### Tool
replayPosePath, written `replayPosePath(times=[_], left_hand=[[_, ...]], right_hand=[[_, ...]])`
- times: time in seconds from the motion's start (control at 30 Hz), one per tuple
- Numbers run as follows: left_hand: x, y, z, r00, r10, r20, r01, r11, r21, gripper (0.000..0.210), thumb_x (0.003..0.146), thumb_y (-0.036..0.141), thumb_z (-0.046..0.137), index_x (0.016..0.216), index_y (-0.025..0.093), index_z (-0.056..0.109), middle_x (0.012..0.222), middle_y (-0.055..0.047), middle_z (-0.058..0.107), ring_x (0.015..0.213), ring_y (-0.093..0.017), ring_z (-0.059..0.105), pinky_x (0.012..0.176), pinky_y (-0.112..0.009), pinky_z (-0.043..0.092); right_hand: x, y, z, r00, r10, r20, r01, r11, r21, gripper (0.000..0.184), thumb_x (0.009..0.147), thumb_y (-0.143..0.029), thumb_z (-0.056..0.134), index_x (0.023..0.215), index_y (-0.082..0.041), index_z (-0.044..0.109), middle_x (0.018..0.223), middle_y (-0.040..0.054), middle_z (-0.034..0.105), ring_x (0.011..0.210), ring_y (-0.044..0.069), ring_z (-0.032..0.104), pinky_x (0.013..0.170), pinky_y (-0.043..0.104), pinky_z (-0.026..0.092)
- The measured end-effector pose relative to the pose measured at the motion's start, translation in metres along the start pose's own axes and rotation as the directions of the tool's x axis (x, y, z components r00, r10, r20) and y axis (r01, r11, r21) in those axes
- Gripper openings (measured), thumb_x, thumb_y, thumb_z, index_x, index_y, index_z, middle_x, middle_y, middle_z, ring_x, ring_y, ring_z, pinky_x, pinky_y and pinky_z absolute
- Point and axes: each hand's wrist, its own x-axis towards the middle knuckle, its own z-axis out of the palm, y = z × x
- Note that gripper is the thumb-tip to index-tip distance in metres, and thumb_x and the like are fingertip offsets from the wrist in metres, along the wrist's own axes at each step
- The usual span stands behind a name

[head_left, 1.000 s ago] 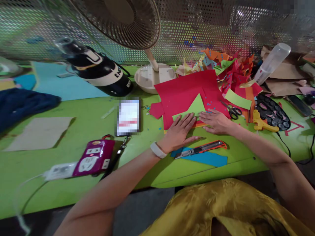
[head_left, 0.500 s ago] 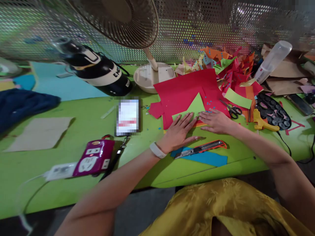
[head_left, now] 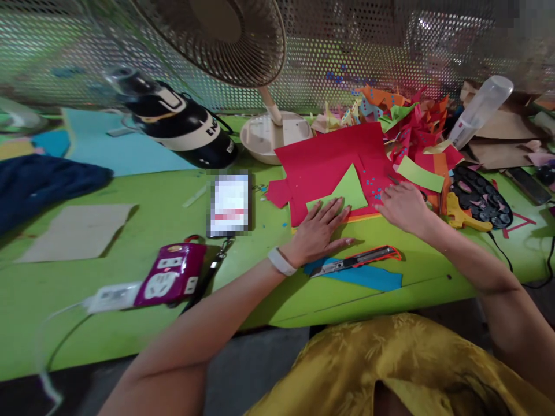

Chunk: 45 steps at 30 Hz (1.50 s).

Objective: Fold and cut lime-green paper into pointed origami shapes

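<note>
Moved since the earlier frame: the right hand (head_left: 402,207), now off the green paper (head_left: 352,188) and out at the right edge of the red sheet (head_left: 321,151). Left hand keeps its place.

Findings follow from left to right. At the far left a dark blue cloth (head_left: 47,182) lies on the green table (head_left: 251,245), with a piece of brown paper (head_left: 80,231) nearer the person. Next comes a purple power strip (head_left: 171,271) with a white plug (head_left: 115,297) in its end, then a phone (head_left: 229,205), its screen blurred out. A black bottle (head_left: 193,138) stands behind the phone.

Left hand (head_left: 319,230) lies flat, fingers spread, fingertips on the lower part of the green paper, thumb apart and pointing right. It grips nothing. The green paper, triangular where visible, rests on the red sheet; a yellow-orange edge shows below. Nearer the person, a cutter knife (head_left: 355,261) lies across a blue strip (head_left: 384,281), touched by neither hand.

Step in hand, as judged: the green paper is being held down on the red sheet. A next move would appear to call for steady left-hand pressure, the right being off the paper.

Right hand shows bent fingers, close together, over the scissors (head_left: 393,181), which are mostly hidden; whether it pinches anything cannot be told. Farther right lie a yellow glue gun (head_left: 460,216) and a black palette (head_left: 483,199).
</note>
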Motion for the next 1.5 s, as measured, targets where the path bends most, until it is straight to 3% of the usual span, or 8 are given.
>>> replayPosePath(times=[0.1, 0.2, 0.4, 0.67, 0.83, 1.23, 1.37, 1.5], left_hand=[[0.0, 0.0, 0.001, 1.0, 0.007, -0.004, -0.007, 1.0, 0.001, 0.082, 0.095, 0.071, 0.029, 0.157, 0.016, 0.026, 0.163, -0.015, 0.025, 0.152, -0.028, 0.02, 0.124, -0.047, 0.01], [0.001, 0.0, 0.0, 1.0, -0.008, 0.015, 0.008, 1.0, 0.009, 0.083, 0.094, 0.072, 0.027, 0.157, 0.017, 0.025, 0.164, -0.014, 0.023, 0.152, -0.027, 0.019, 0.124, -0.048, 0.011], [0.003, 0.003, -0.002, 0.998, -0.028, 0.058, 0.026, 0.999, 0.026, 0.085, 0.093, 0.074, 0.025, 0.158, 0.019, 0.022, 0.165, -0.013, 0.019, 0.153, -0.027, 0.017, 0.124, -0.048, 0.009], [0.002, 0.002, 0.001, 1.0, -0.026, 0.018, 0.026, 1.0, 0.006, 0.094, 0.091, 0.077, 0.022, 0.159, 0.012, 0.013, 0.164, -0.016, 0.02, 0.153, -0.026, 0.018, 0.124, -0.046, 0.008], [0.002, 0.002, 0.001, 0.999, -0.022, 0.024, 0.022, 1.0, 0.019, 0.095, 0.091, 0.077, 0.019, 0.158, 0.01, 0.016, 0.164, -0.016, 0.021, 0.152, -0.026, 0.018, 0.125, -0.046, 0.008], [0.002, 0.001, 0.002, 1.0, -0.009, 0.017, 0.008, 0.999, 0.032, 0.094, 0.092, 0.076, 0.021, 0.159, 0.01, 0.012, 0.163, -0.017, 0.021, 0.153, -0.027, 0.018, 0.125, -0.047, 0.008], [0.002, 0.001, 0.001, 1.0, -0.011, 0.011, 0.011, 1.0, 0.023, 0.093, 0.093, 0.075, 0.02, 0.159, 0.01, 0.014, 0.163, -0.017, 0.022, 0.152, -0.027, 0.019, 0.125, -0.046, 0.007], [0.003, 0.002, -0.001, 1.0, -0.012, 0.01, 0.012, 1.0, 0.009, 0.092, 0.093, 0.075, 0.021, 0.159, 0.012, 0.013, 0.163, -0.016, 0.023, 0.152, -0.027, 0.02, 0.124, -0.046, 0.008]], right_hand=[[0.011, 0.001, -0.014, 0.994, 0.097, 0.056, -0.108, 0.962, 0.251, 0.032, 0.1, -0.036, 0.045, 0.102, -0.016, 0.07, 0.101, 0.0127, 0.076, 0.094, 0.027, 0.071, 0.077, 0.034, 0.052], [0.03, 0.0, -0.01, 0.986, 0.062, 0.155, -0.122, 0.901, 0.416, 0.021, 0.095, -0.034, 0.057, 0.089, -0.017, 0.067, 0.087, 0.0083, 0.076, 0.081, 0.02, 0.072, 0.065, 0.024, 0.048], [0.062, -0.007, 0.015, 0.923, -0.033, 0.384, -0.287, 0.608, 0.741, 0.027, 0.093, -0.024, 0.061, 0.068, -0.016, 0.057, 0.057, 0.0016, 0.068, 0.049, 0.01, 0.065, 0.05, 0.017, 0.047], [0.073, -0.003, 0.017, 0.861, -0.112, 0.496, -0.37, 0.531, 0.763, 0.037, 0.087, -0.04, 0.071, 0.062, -0.016, 0.058, 0.047, 0.0013, 0.065, 0.048, 0.012, 0.066, 0.049, 0.018, 0.048], [0.077, -0.004, 0.014, 0.863, -0.114, 0.493, -0.329, 0.614, 0.718, 0.047, 0.08, -0.052, 0.075, 0.053, -0.016, 0.059, 0.047, 0.0045, 0.065, 0.052, 0.016, 0.068, 0.053, 0.022, 0.05], [0.067, 0.013, 0.011, 0.835, -0.098, 0.541, -0.388, 0.592, 0.706, 0.044, 0.08, -0.046, 0.078, 0.057, -0.013, 0.059, 0.05, 0.0045, 0.067, 0.052, 0.011, 0.066, 0.045, 0.017, 0.04], [0.06, 0.031, 0.019, 0.83, -0.022, 0.558, -0.466, 0.523, 0.714, 0.04, 0.08, -0.04, 0.079, 0.057, -0.014, 0.057, 0.049, 0.0034, 0.067, 0.047, 0.011, 0.064, 0.041, 0.017, 0.036], [0.056, 0.04, 0.02, 0.838, 0.025, 0.545, -0.495, 0.455, 0.74, 0.039, 0.079, -0.029, 0.081, 0.054, -0.017, 0.054, 0.047, 0.0015, 0.065, 0.044, 0.011, 0.063, 0.044, 0.018, 0.044]])
